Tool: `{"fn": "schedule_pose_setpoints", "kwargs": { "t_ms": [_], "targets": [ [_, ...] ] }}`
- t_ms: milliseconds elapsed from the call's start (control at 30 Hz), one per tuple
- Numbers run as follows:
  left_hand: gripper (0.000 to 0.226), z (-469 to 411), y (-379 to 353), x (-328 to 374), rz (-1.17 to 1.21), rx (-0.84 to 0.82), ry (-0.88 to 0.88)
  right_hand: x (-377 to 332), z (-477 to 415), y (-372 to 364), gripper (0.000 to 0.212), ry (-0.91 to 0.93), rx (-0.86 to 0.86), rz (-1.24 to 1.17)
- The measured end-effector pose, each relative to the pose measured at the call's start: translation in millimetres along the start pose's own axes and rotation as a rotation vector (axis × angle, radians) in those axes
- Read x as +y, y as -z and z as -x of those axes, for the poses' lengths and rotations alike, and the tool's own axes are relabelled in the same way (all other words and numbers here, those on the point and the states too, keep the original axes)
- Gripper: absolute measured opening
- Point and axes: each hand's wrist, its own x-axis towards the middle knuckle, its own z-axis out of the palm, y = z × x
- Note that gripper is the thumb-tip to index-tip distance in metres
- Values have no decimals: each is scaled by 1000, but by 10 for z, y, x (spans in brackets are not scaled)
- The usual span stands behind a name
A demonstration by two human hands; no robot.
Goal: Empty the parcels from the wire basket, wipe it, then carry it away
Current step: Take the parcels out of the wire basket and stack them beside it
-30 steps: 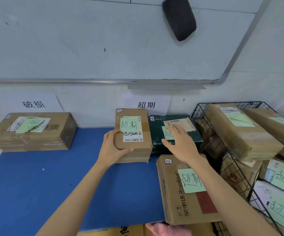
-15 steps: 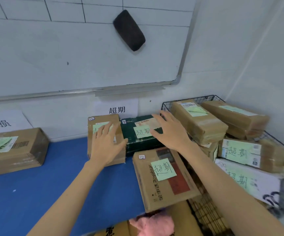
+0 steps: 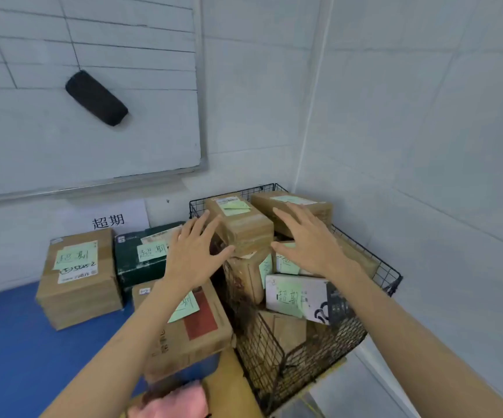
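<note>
1. Wire basket (image 3: 378, 268): centre right of the frame, pushed into the corner where the two walls meet. Parcels are heaped above its rim, so emptying is judged far from done.
2. Left hand (image 3: 194, 254) and right hand (image 3: 307, 242): both have fingers straight and splayed and hold nothing. They are set apart on either side of the top parcel (image 3: 241, 226) at the crown of the heap. Judged reason: a two-sided grasp is being lined up, as the box looks broad for one hand.
3. Contact: the left thumb lies close to that parcel's near corner, but I cannot tell whether it touches. The right hand covers part of a second parcel (image 3: 292, 202) behind it.
4. Outside the basket, centre left, a brown box (image 3: 78, 285), a dark green box (image 3: 132, 260) and a taped carton (image 3: 197, 330) are packed together below a paper sign (image 3: 108, 220). All carry green notes like those in the basket. Judged: this is the drop zone, kept just beside the basket for short transfers.
5. Pink cloth (image 3: 171, 399): bottom edge, near the basket. Judged staged for the wipe.
6. Not resolved:
   - The basket floor and lower layers are hidden, so the parcel count is unknown.
   - The left forearm crosses the carton's note.
   - The cloth is cut off by the frame edge.
   - Brown marks on the basket's left wall could be rust or dirt; this is unclear.
</note>
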Motion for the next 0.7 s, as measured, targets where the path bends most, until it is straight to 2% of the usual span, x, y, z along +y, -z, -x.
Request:
{"fn": "schedule_pose_setpoints", "kwargs": {
  "t_ms": [133, 300, 700],
  "targets": [
    [94, -44, 12, 715, 31, 19, -37, 616, 300, 214, 73, -30, 4, 21],
    [77, -86, -79, 1276, 14, 46, -45, 1138, 521, 356, 73, -64, -38, -42],
    [75, -630, -326, 1675, 4, 5, 38, 1904, 135, 220, 74, -57, -105, -179]
  ]
}}
